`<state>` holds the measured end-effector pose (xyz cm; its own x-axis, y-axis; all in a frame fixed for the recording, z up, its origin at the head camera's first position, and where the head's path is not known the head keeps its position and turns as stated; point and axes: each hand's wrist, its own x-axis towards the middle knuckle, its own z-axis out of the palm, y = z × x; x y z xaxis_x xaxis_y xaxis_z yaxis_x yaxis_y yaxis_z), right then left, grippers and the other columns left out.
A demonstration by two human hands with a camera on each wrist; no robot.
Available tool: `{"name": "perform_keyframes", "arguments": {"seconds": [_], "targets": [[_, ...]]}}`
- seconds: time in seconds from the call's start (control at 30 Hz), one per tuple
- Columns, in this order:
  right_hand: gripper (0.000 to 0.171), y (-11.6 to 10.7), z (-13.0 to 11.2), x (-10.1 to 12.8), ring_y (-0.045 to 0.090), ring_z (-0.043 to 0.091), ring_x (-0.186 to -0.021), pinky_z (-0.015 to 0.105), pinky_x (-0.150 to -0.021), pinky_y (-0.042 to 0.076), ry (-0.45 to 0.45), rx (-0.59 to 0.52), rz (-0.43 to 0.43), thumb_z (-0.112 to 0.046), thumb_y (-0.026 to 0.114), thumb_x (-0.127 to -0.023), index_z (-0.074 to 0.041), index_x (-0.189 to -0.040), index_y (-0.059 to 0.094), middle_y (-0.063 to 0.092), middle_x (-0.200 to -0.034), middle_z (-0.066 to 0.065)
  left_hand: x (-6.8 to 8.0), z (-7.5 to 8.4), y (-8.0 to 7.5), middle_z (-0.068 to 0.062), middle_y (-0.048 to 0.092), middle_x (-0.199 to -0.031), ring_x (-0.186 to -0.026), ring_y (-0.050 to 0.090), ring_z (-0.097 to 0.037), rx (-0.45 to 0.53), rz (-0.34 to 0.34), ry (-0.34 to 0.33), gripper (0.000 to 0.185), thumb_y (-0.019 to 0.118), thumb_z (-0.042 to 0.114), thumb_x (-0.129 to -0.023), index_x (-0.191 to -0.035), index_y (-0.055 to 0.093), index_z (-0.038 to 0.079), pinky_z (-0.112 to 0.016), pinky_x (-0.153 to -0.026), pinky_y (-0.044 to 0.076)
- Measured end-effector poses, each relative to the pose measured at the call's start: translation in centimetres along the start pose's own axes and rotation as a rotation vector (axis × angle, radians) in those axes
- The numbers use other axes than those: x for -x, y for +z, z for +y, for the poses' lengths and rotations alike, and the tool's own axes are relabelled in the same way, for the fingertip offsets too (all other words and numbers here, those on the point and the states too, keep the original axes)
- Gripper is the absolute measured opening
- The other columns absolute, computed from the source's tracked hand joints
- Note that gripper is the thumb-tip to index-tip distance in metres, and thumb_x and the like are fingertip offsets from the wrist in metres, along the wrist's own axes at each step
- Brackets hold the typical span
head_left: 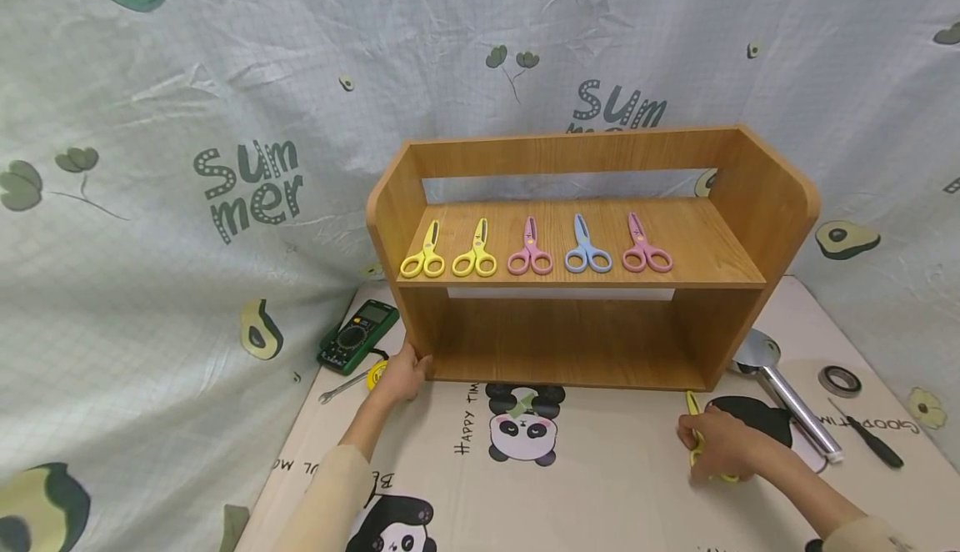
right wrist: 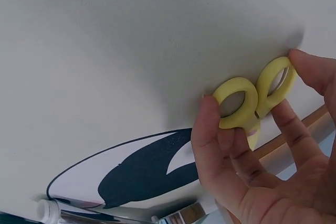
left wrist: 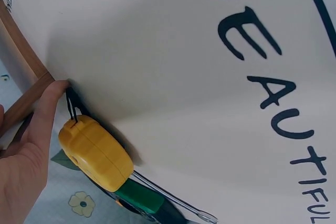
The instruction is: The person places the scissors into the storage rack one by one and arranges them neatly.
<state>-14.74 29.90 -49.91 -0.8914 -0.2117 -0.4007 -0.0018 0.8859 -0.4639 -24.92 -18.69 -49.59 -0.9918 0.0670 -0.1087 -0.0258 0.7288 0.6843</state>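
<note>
A two-tier wooden shelf stands on the table. My left hand grips its lower left corner; in the left wrist view the thumb rests at the wood's front edge. Between the thumb and fingers of my right hand are yellow scissors, pinched by the handle loops. Their blades point toward the shelf's lower right front. On the upper tier several scissors lie in a row, tips to the back: yellow scissors at the left end, another yellow pair, pink scissors, blue scissors and pink scissors.
Left of the shelf lie a green multimeter, a yellow tape measure and a wrench. To the right are a long-handled metal ladle, a roll of black tape and a screwdriver. A printed curtain hangs behind.
</note>
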Motion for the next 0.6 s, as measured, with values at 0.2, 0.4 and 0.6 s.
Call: {"name": "perform_keyframes", "arguments": {"seconds": [0.2,0.4,0.6], "targets": [[0.04,0.0,0.0,0.1,0.048,0.027,-0.084,0.032,-0.058,0.045,-0.002,0.004,0.001,-0.01,0.091,-0.071,-0.016,-0.085,0.054,0.045,-0.094,0.01,0.0,0.2,0.1,-0.031,0.051,-0.151,-0.101,0.062,-0.03,0.015,-0.003,-0.016,0.049,0.05,0.013,-0.109,-0.152,0.033,-0.004,-0.029,-0.069,0.049],[0.036,0.0,-0.5,0.4,0.048,0.027,-0.083,0.036,-0.064,0.04,-0.041,0.052,0.017,-0.011,0.088,-0.071,-0.017,-0.086,0.056,0.048,-0.092,0.009,0.2,0.3,0.0,-0.031,0.053,-0.149,-0.104,0.061,-0.031,-0.003,0.003,-0.006,0.047,0.05,0.013,-0.109,-0.15,0.035,-0.006,-0.033,-0.076,0.05],[0.034,-0.3,-1.6,0.6,0.047,0.025,-0.082,0.037,-0.066,0.037,-0.086,0.089,0.051,-0.009,0.083,-0.068,-0.018,-0.089,0.058,0.049,-0.092,0.007,0.1,0.1,0.0,-0.032,0.052,-0.149,-0.108,0.061,-0.033,-0.011,0.008,-0.007,0.048,0.051,0.013,-0.109,-0.15,0.035,-0.007,-0.037,-0.081,0.051]]}}
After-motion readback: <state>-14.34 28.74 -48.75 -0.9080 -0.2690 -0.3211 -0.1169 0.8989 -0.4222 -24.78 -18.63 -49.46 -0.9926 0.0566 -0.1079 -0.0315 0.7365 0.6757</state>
